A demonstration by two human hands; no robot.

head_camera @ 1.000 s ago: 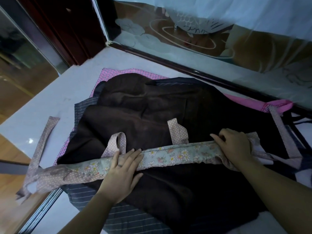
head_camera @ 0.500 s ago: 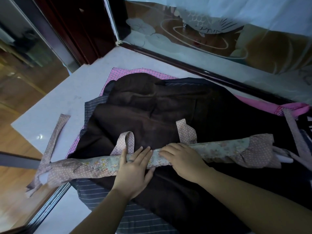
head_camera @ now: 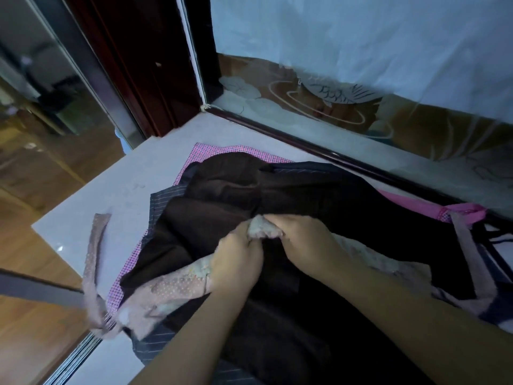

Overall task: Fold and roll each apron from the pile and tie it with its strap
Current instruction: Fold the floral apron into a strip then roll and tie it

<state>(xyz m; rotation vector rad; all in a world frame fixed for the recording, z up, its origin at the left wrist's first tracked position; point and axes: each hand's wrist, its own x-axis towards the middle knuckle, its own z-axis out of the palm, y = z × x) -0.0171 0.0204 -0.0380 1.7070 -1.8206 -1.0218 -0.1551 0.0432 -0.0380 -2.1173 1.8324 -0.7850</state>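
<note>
A floral apron point(head_camera: 177, 287), folded into a long narrow band with dotted pink trim, lies across a pile of aprons topped by a dark brown apron point(head_camera: 222, 207). My left hand point(head_camera: 238, 259) and my right hand point(head_camera: 302, 237) meet at the band's middle, both closed on it, with a bunched fold point(head_camera: 263, 227) lifted between them. The band's left end droops toward the table's front corner, and its dotted strap point(head_camera: 94, 259) trails over the table edge. The right end runs under my right forearm.
The pile sits on a pale table point(head_camera: 125, 190), with a pink checked apron point(head_camera: 222, 150) and a striped one point(head_camera: 163, 195) under the brown. A pink strap point(head_camera: 466, 212) lies at the right. A glass panel point(head_camera: 361, 93) stands behind; wooden floor lies to the left.
My right hand slid from the band's right end to its middle beside my left hand. Both hands then closed on the band and lifted its centre. The view shifted.
</note>
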